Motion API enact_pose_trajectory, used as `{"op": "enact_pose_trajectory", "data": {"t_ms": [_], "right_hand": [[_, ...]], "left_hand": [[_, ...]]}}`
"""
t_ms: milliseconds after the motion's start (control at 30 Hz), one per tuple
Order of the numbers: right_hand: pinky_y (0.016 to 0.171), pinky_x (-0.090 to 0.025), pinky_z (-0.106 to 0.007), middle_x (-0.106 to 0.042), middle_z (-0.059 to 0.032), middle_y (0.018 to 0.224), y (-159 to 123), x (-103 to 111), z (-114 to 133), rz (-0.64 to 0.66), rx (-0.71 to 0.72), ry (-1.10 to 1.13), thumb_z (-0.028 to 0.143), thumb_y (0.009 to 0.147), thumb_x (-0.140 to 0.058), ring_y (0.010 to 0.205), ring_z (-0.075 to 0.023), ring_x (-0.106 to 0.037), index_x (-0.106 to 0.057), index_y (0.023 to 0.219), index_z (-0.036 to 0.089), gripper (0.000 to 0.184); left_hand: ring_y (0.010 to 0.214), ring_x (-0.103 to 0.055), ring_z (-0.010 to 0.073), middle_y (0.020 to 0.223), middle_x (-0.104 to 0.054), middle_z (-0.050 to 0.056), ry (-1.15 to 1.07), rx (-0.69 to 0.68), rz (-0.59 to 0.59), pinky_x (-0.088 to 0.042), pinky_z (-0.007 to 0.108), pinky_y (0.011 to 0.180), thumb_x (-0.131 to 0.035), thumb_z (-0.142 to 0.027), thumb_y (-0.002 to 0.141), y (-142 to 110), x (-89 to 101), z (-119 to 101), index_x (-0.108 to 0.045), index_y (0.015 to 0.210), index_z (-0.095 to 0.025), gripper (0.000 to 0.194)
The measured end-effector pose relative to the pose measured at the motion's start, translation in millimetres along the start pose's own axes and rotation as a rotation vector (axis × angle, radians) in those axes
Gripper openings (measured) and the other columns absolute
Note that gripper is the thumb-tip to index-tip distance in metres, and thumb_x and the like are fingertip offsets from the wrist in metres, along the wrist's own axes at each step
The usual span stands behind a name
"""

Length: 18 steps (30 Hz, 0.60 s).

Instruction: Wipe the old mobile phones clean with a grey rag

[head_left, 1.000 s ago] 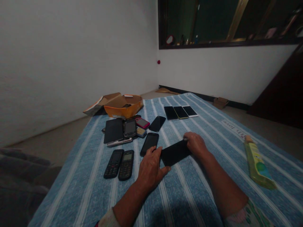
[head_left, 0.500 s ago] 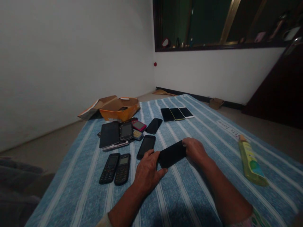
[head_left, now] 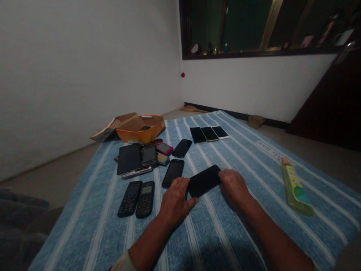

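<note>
A black smartphone (head_left: 204,181) lies slanted between my two hands, dark screen up. My left hand (head_left: 175,197) grips its left end, thumb at the near corner and fingers along the far side. At the right end, the curled fingers of my right hand (head_left: 233,184) pinch the short edge; the fingertips are partly hidden. Just beyond my left hand rests another dark smartphone (head_left: 173,173). Two black keypad phones, one on the left (head_left: 130,199) and one on the right (head_left: 145,200), lie side by side to the left.
An open orange box (head_left: 142,135) stands at the back left. Before it lies a pile of phones with a black tablet-like slab (head_left: 129,159). One black phone (head_left: 182,148) and a row of three phones (head_left: 209,134) lie farther back. A yellow-green bottle (head_left: 296,188) lies right on the striped cloth (head_left: 113,241).
My right fingers have shifted slightly down the phone's right edge, so its far corner now shows. The view has moved a little; the other phones keep their places.
</note>
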State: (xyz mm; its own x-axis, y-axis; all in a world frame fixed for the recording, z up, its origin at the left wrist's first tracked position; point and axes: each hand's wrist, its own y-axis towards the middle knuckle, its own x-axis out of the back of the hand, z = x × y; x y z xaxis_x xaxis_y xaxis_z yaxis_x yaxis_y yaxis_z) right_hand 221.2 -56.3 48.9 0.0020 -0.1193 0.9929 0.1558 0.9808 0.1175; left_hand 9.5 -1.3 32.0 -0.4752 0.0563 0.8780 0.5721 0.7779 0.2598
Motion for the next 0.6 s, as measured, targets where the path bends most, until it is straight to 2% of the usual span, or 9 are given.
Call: {"op": "enact_pose_trajectory", "data": {"t_ms": [233, 400, 600], "right_hand": [[0.075, -0.039, -0.034, -0.070, -0.0108, 0.089, -16, -2, 27, -0.046, -0.033, -0.042, 0.003, 0.089, -0.047, 0.088, -0.0256, -0.064, -0.069, 0.090, 0.014, 0.024], [0.074, -0.040, -0.035, -0.069, -0.0115, 0.087, -23, -8, 51, -0.085, 0.036, -0.041, 0.004, 0.089, -0.052, 0.085, -0.0262, -0.063, -0.068, 0.086, 0.014, 0.019], [0.073, -0.042, -0.037, -0.067, -0.0119, 0.085, -32, -11, 72, -0.140, 0.104, 0.005, 0.005, 0.087, -0.055, 0.081, -0.0259, -0.061, -0.067, 0.082, 0.014, 0.016]], "left_hand": [[0.127, -0.051, 0.0318, 0.128, -0.062, 0.012, 0.002, -0.026, 0.032, -0.047, 0.050, 0.103, -0.072, -0.023, 0.074, -2, -2.4, 2, -0.053, 0.124, -0.018, 0.054], [0.129, -0.048, 0.0332, 0.131, -0.058, 0.017, 0.000, -0.051, 0.062, -0.044, 0.051, 0.106, -0.072, -0.025, 0.075, -4, -1.8, 4, -0.050, 0.127, -0.013, 0.058], [0.122, -0.052, 0.0306, 0.123, -0.060, 0.012, -0.060, -0.072, 0.039, -0.046, 0.047, 0.103, -0.070, -0.023, 0.072, -4, 2.8, 3, -0.051, 0.123, -0.017, 0.055]]}}
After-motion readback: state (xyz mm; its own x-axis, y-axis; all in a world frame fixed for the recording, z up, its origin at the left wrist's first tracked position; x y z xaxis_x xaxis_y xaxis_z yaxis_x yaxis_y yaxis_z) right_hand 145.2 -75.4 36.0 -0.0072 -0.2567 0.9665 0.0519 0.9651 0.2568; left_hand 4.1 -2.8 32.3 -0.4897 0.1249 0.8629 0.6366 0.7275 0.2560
